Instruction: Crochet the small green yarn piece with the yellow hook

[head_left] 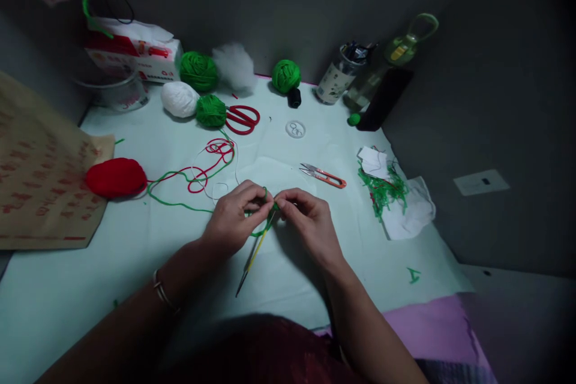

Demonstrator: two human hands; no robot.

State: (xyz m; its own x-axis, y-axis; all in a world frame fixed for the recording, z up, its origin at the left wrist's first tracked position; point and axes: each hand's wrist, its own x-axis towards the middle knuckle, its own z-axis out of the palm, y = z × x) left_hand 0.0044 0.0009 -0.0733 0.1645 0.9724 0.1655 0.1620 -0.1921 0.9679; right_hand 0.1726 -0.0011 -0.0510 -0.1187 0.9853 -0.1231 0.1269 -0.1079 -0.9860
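Note:
My left hand and my right hand meet over the middle of the table, fingertips almost touching. Between them is a small piece of green yarn work, mostly covered by the fingers. Both hands are closed in a pinch on it. A crochet hook with a yellow grip slants down toward me from below the fingertips. Green yarn loops across the table to my left hand, and one strand passes over its index finger. Thread snips with orange handles lie beyond my right hand.
Red yarn lies left by a paper bag. Red-handled scissors, green yarn balls, white yarn and stuffing sit at the back. A pen cup and bottle stand back right, near green yarn scraps.

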